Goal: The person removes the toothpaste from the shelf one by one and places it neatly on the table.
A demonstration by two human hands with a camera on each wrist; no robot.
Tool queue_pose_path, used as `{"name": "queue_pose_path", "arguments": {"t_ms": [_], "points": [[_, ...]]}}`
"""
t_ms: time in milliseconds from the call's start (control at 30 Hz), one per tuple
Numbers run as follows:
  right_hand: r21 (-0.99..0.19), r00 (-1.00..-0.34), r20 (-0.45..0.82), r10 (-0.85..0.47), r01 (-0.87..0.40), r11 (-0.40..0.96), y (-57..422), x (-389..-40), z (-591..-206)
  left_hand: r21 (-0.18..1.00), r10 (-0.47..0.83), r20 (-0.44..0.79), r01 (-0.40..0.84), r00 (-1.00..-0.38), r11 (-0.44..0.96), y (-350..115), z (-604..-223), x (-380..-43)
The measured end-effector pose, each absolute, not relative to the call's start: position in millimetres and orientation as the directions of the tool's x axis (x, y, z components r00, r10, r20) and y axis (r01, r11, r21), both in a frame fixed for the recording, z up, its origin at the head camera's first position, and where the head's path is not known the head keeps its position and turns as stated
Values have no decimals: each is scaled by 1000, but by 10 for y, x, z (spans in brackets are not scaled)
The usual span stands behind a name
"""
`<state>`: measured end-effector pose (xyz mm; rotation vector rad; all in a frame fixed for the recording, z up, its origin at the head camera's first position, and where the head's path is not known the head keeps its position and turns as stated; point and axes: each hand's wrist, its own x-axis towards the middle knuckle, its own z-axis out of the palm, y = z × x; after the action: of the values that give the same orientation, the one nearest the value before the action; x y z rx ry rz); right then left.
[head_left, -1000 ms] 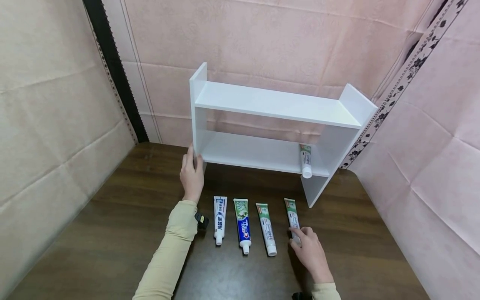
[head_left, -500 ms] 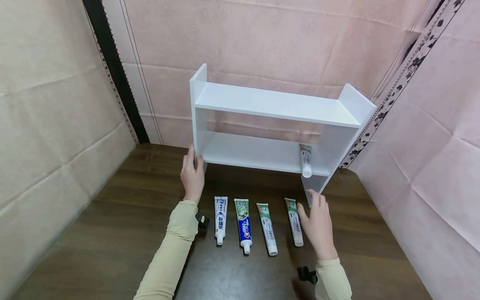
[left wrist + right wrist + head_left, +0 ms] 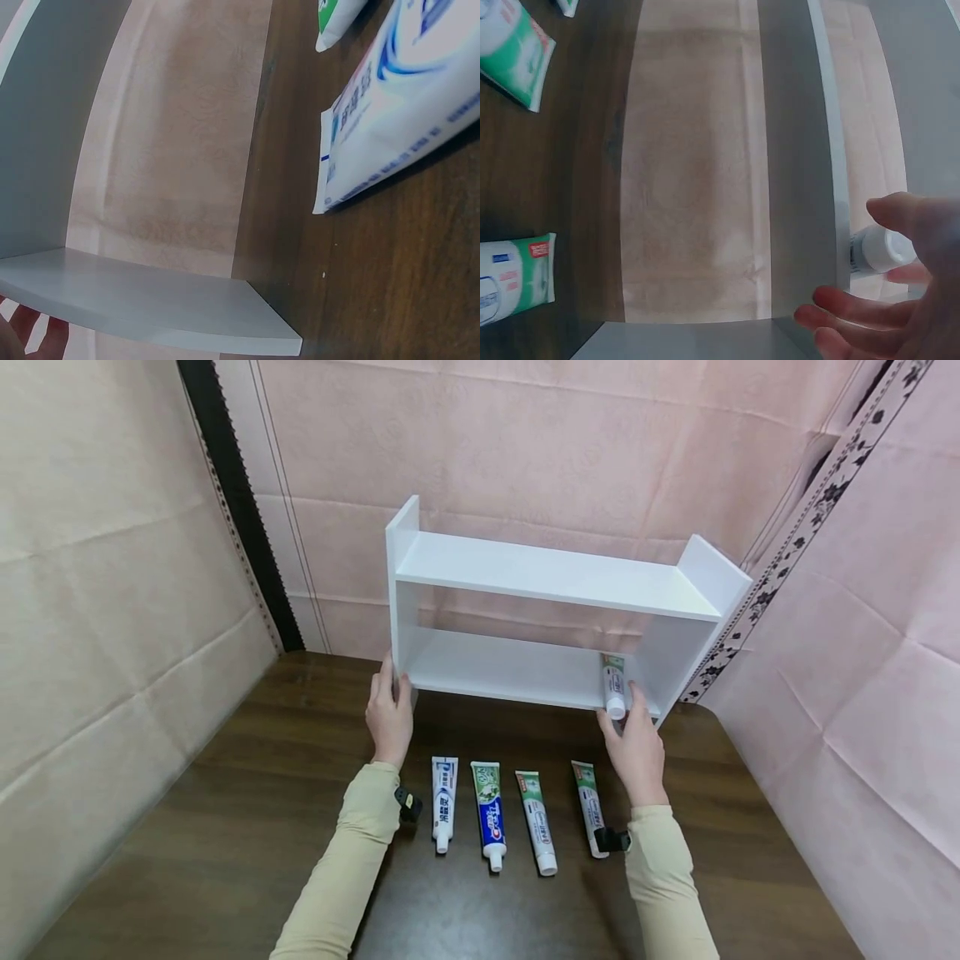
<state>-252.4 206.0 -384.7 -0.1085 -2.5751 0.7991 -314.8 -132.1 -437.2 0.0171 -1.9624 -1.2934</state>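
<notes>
A white two-tier shelf (image 3: 555,578) stands at the back of the table. My left hand (image 3: 390,722) grips its left side panel near the bottom, fingers on the outer face and thumb by the front edge. On the right end of the lower tier lies a green-and-white toothpaste tube (image 3: 612,681), its cap toward me. My right hand (image 3: 637,756) reaches up to this tube, thumb and fingers spread on either side of the cap (image 3: 886,247). In the right wrist view they look apart from it.
Several toothpaste tubes lie in a row before the shelf: a blue-and-white one (image 3: 444,802), a green-and-blue one (image 3: 491,817) and two green-and-white ones, the left one (image 3: 536,821) and the right one (image 3: 588,800). Fabric walls (image 3: 540,452) enclose the wooden table (image 3: 247,802).
My right hand has let go of the rightmost tube on the table and moved up to the tube on the lower tier. My left hand has stayed on the shelf panel.
</notes>
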Motion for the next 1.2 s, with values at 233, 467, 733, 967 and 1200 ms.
{"name": "queue_pose_path", "arguments": {"t_ms": [233,467,733,967,1200], "points": [[-554,-879,424,220,-60,830,2075,-2516,-3847,775,-406,605,389,-685,498,-1308,-4384,-3162],[-593,-830,480,285,-68,802,2075,-2491,-3906,782,-408,595,382,-692,493,-1314,-4373,-3173],[-591,-777,556,295,-121,797,2066,-2308,-3942,783,-402,590,376,-700,495,-1313,-4383,-3152],[-662,-744,556,371,-127,739,2149,-2152,-3998,780,-407,593,370,-695,505,-1310,-4380,-3149],[-670,-720,578,384,-149,727,2276,-1857,-3988,790,-404,578,363,-709,494,-1312,-4368,-3141]]}}
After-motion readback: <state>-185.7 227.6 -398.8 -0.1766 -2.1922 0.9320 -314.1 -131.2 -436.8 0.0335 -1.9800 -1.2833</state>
